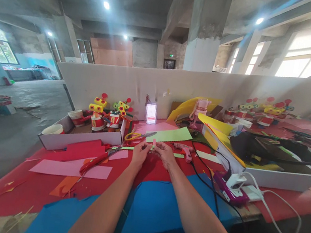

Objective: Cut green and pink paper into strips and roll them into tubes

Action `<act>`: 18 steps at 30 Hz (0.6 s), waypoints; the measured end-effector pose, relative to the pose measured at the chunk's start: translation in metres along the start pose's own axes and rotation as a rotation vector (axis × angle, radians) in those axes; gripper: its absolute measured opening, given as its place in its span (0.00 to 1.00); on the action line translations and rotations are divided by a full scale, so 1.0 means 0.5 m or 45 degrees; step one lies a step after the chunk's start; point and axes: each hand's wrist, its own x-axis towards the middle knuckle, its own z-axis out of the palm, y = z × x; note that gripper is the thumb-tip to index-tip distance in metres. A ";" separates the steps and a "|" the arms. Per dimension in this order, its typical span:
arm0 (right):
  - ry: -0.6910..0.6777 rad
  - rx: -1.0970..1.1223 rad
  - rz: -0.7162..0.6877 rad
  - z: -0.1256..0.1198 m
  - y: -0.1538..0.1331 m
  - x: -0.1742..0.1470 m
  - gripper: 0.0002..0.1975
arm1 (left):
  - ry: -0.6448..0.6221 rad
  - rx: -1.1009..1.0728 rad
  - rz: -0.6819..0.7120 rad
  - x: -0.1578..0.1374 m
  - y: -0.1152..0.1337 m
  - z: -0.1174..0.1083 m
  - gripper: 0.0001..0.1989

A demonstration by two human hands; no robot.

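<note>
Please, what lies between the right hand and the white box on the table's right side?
The head view shows a pink glue gun, black cords and a pale paper strip between the right hand and the white box.

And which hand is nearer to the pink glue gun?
The right. The right hand is just left of the pink glue gun, not touching it; the left hand is farther left, beyond the right hand.
</note>
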 end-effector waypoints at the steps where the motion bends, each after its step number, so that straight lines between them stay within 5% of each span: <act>1: 0.005 0.005 -0.002 -0.001 0.001 0.000 0.18 | 0.002 -0.003 0.004 -0.001 0.003 0.000 0.13; 18: 0.015 -0.058 -0.012 0.000 -0.007 0.001 0.15 | -0.026 -0.092 -0.075 -0.005 0.009 0.000 0.16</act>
